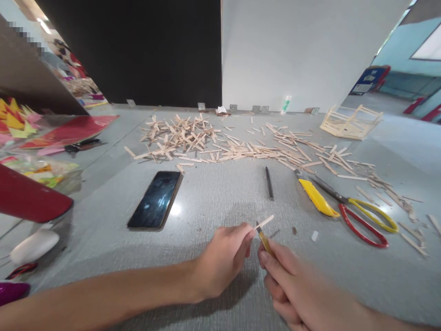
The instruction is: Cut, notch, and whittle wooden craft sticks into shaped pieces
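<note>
Between the thumb and fingers of my left hand [225, 257] is pinched a thin wooden stick [266, 222], its free end pointing up to the right. My right hand [289, 280] is closed around a yellow-handled craft knife [266, 242]; the blade meets the stick close to my left fingertips. Beyond my hands lies a dark pen [269, 184]. To the right rest a yellow box cutter [317, 197] and a pair of scissors [342, 200] with one red and one yellow handle loop.
Piles of wooden sticks [179, 138] stretch across the back. A phone [155, 200] lies to the left, near a red cylinder [31, 191] and a white mouse [34, 246]. A small stick frame [351, 123] and a white-green tube [285, 105] stand by the upright panels [296, 50].
</note>
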A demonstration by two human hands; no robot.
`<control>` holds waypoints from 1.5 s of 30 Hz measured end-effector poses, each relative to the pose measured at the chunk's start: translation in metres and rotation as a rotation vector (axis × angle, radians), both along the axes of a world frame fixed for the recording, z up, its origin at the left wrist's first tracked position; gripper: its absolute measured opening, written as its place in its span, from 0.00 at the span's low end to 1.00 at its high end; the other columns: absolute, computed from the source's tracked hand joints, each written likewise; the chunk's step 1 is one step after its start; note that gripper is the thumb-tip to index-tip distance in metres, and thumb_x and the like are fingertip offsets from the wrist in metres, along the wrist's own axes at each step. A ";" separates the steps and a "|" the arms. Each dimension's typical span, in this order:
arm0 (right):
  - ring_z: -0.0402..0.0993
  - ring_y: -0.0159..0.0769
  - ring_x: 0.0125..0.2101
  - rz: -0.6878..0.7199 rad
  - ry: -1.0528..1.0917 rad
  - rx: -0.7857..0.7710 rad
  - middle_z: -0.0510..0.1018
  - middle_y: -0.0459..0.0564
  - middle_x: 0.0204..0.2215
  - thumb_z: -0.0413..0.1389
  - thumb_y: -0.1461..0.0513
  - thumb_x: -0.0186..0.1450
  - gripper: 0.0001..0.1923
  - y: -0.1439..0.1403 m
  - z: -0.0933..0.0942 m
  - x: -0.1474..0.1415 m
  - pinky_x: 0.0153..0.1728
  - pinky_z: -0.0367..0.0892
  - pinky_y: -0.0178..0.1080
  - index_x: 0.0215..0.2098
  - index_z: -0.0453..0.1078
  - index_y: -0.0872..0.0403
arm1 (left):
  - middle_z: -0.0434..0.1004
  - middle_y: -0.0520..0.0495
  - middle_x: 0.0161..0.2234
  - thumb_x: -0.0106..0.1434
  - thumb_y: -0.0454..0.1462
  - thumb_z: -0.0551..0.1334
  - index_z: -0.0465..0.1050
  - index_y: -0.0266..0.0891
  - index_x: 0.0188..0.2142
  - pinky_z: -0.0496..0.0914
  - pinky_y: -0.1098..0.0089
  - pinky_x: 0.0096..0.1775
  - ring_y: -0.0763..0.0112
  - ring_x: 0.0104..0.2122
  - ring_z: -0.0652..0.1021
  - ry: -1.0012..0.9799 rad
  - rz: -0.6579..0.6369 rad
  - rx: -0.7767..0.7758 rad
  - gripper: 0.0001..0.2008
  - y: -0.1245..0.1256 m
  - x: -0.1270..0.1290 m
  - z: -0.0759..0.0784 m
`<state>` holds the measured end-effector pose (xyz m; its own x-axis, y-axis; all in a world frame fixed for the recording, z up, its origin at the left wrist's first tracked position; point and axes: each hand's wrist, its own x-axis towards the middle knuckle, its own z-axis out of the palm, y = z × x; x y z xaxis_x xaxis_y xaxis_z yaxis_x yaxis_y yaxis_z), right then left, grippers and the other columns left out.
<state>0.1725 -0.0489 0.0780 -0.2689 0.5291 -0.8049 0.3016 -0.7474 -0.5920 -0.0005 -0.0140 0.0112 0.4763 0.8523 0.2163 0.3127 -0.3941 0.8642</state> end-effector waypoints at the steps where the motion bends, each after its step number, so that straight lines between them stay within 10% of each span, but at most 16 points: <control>1: 0.45 0.23 0.16 0.026 0.010 0.003 0.57 0.34 0.22 0.37 0.56 0.82 0.13 0.004 0.001 0.006 0.12 0.46 0.25 0.41 0.57 0.47 | 0.62 0.57 0.22 0.77 0.35 0.48 0.59 0.43 0.29 0.59 0.72 0.27 0.75 0.21 0.64 -0.002 -0.005 -0.002 0.16 0.001 0.000 0.001; 9: 0.43 0.24 0.18 0.342 -0.020 0.060 0.56 0.34 0.22 0.52 0.48 0.77 0.13 0.050 0.028 0.060 0.14 0.41 0.27 0.46 0.65 0.48 | 0.64 0.57 0.22 0.78 0.37 0.48 0.62 0.42 0.31 0.61 0.72 0.30 0.75 0.21 0.67 -0.001 -0.010 -0.062 0.17 0.002 0.001 0.008; 17: 0.73 0.40 0.34 0.525 -0.545 0.980 0.78 0.47 0.32 0.49 0.51 0.78 0.18 0.040 0.007 0.059 0.36 0.59 0.41 0.36 0.70 0.50 | 0.67 0.56 0.23 0.78 0.45 0.51 0.70 0.39 0.38 0.61 0.73 0.26 0.74 0.21 0.68 -0.052 0.117 -0.143 0.16 0.001 0.003 0.014; 22: 0.69 0.30 0.19 0.393 -0.458 0.773 0.76 0.43 0.20 0.42 0.52 0.80 0.25 0.028 0.010 0.046 0.25 0.61 0.36 0.27 0.64 0.51 | 0.82 0.44 0.41 0.71 0.47 0.63 0.70 0.37 0.58 0.63 0.75 0.23 0.78 0.20 0.69 -0.095 0.118 -0.191 0.21 0.001 0.006 0.012; 29: 0.62 0.25 0.13 0.280 -0.251 0.556 0.74 0.40 0.22 0.45 0.48 0.78 0.19 0.019 0.007 0.036 0.13 0.58 0.28 0.45 0.71 0.50 | 0.61 0.58 0.19 0.78 0.42 0.53 0.71 0.38 0.30 0.58 0.75 0.25 0.77 0.20 0.63 -0.077 0.046 -0.160 0.20 0.000 0.006 0.014; 37: 0.59 0.24 0.17 0.323 -0.308 0.726 0.65 0.38 0.19 0.47 0.51 0.79 0.20 0.029 0.029 0.045 0.18 0.56 0.29 0.34 0.70 0.53 | 0.64 0.56 0.23 0.79 0.41 0.47 0.66 0.40 0.35 0.57 0.74 0.25 0.76 0.19 0.63 -0.049 0.057 -0.165 0.17 0.001 0.005 0.009; 45: 0.58 0.21 0.15 0.268 -0.091 0.425 0.64 0.36 0.26 0.40 0.52 0.81 0.16 0.034 0.021 0.052 0.15 0.58 0.27 0.50 0.64 0.51 | 0.62 0.57 0.23 0.78 0.40 0.46 0.62 0.42 0.33 0.58 0.72 0.27 0.74 0.21 0.62 -0.015 0.071 -0.137 0.17 0.006 0.006 0.010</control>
<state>0.2245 -0.0146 0.0992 -0.3791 0.7366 -0.5601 0.5142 -0.3355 -0.7893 0.0052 -0.0077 0.0217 0.4112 0.9057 0.1025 0.3227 -0.2499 0.9129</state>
